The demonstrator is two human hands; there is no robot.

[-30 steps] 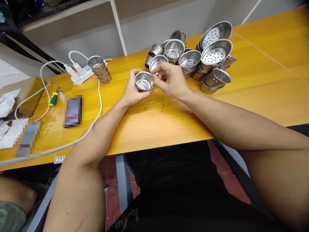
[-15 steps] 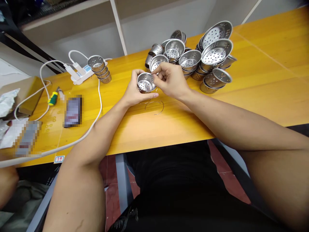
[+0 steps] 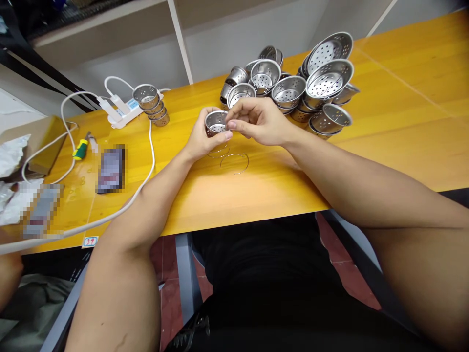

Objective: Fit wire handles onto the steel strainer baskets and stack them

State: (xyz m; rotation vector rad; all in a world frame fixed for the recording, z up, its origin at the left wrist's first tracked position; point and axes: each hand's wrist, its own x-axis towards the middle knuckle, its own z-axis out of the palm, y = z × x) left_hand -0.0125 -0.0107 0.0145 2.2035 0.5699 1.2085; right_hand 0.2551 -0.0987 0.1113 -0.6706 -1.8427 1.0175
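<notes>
A small perforated metal cup (image 3: 217, 122) is gripped by my left hand (image 3: 201, 139), its mouth turned up toward me. My right hand (image 3: 256, 120) is at the cup's right rim, thumb and forefinger pinched together; whatever lies between these fingertips is too small to make out. On the yellow table below the cup lie thin curved wires (image 3: 234, 155). Just behind my hands stands a group of similar perforated cups (image 3: 265, 76), some stacked, with wider perforated bowls (image 3: 330, 80) to their right.
To the left are a short cup stack (image 3: 156, 110), a white power strip (image 3: 126, 113) with cables, a green and yellow screwdriver (image 3: 80, 149) and two blurred phones. A white cable (image 3: 152, 161) crosses over the left side. Part of another person's arm shows at the lower left.
The held cup has shifted slightly left and is tilted differently, its mouth looking narrower. My right hand has moved a little left and down, with its fingertips over the cup's right rim.
</notes>
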